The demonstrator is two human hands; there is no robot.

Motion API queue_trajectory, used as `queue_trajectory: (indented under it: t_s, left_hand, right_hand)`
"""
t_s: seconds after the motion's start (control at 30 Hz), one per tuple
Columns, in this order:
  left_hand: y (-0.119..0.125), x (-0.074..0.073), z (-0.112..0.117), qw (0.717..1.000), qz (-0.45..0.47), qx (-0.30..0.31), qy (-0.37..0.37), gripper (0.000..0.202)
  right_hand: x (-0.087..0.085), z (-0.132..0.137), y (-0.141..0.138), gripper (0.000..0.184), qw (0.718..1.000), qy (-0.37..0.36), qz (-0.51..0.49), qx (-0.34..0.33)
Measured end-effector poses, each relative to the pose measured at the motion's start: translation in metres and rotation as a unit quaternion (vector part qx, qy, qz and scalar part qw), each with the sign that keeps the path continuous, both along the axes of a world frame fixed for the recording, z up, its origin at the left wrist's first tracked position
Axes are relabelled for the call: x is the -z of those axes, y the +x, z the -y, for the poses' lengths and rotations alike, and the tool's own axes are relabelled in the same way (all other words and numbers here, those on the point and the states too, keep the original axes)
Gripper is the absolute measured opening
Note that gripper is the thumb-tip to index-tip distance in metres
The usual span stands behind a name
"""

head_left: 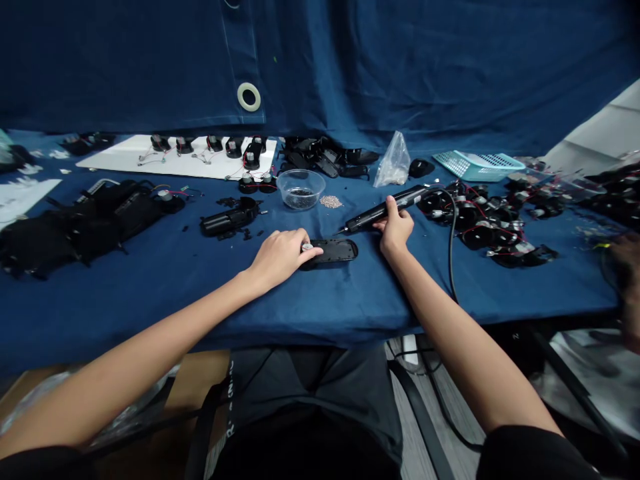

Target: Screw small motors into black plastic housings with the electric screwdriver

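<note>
Electric screwdriver [385, 209] clamped in right hand [395, 227], tip just beside black oval housing [333, 251].
Left hand [279, 257], fingers [305, 241] together, on housing's left end, over blue cloth [150, 293]; farther off, screw pile [331, 201], glass bowl [300, 189], wired parts [480, 217].

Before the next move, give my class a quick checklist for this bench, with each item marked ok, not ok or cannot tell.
Right hand grips the electric screwdriver: ok.
Screwdriver bit apart from the black casing: ok.
Left hand on that casing: ok.
Other person's hand away from the casing: ok.
Contents of the clear bowl identifiable: cannot tell.
</note>
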State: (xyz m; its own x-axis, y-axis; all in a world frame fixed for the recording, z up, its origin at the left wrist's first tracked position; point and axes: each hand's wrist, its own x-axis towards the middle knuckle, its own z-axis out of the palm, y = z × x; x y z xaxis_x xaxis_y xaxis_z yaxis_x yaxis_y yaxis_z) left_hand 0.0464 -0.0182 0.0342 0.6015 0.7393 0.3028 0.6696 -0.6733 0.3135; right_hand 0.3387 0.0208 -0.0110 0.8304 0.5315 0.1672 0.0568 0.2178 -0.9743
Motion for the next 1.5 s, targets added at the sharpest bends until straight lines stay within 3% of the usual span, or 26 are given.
queue_trajectory:
  t_s: [0.17,0.37,0.5,0.67,0.77,0.93,1.03,1.17,1.33,1.5]
  left_hand:
    - [-0.027,0.004,-0.030,0.998,0.047,0.032,0.022,0.027]
    - [-0.050,0.007,-0.054,0.981,-0.066,0.178,-0.024,0.061]
    - [-0.043,0.003,-0.051,0.974,-0.117,0.195,-0.003,0.055]
    - [-0.041,-0.003,-0.035,0.962,-0.159,0.176,0.137,0.035]
    - [-0.047,-0.005,-0.027,0.956,-0.178,0.153,0.176,0.034]
    - [-0.047,-0.012,-0.018,0.978,-0.130,0.111,0.120,0.042]
    - [-0.033,-0.017,-0.013,0.991,-0.078,0.093,0.052,0.054]
    - [-0.012,-0.012,-0.010,0.990,-0.109,0.088,-0.013,0.073]
    - [-0.008,0.000,-0.016,0.988,-0.091,0.113,-0.058,0.063]
    - [-0.012,0.002,-0.022,0.984,-0.068,0.134,-0.092,0.060]
  right_hand:
    - [-0.001,0.001,-0.001,0.046,1.000,0.005,0.002,-0.006]
    - [0.000,0.000,-0.001,0.045,1.000,-0.010,0.013,-0.004]
    - [0.000,0.001,-0.001,0.046,1.000,-0.014,0.019,-0.001]
    - [0.000,0.001,-0.001,0.047,1.000,-0.018,0.025,0.004]
    - [0.000,0.000,0.000,0.047,0.999,-0.026,0.026,0.001]
    - [0.001,0.000,0.000,0.047,0.999,-0.026,0.025,-0.002]
    - [0.000,0.001,-0.001,0.045,0.999,-0.028,0.026,-0.001]
    - [-0.003,0.004,-0.003,0.043,0.999,-0.027,0.024,-0.005]
    - [-0.003,0.004,-0.004,0.043,1.000,-0.021,0.023,-0.005]
    - [0.000,0.002,-0.002,0.045,1.000,-0.017,0.024,-0.007]
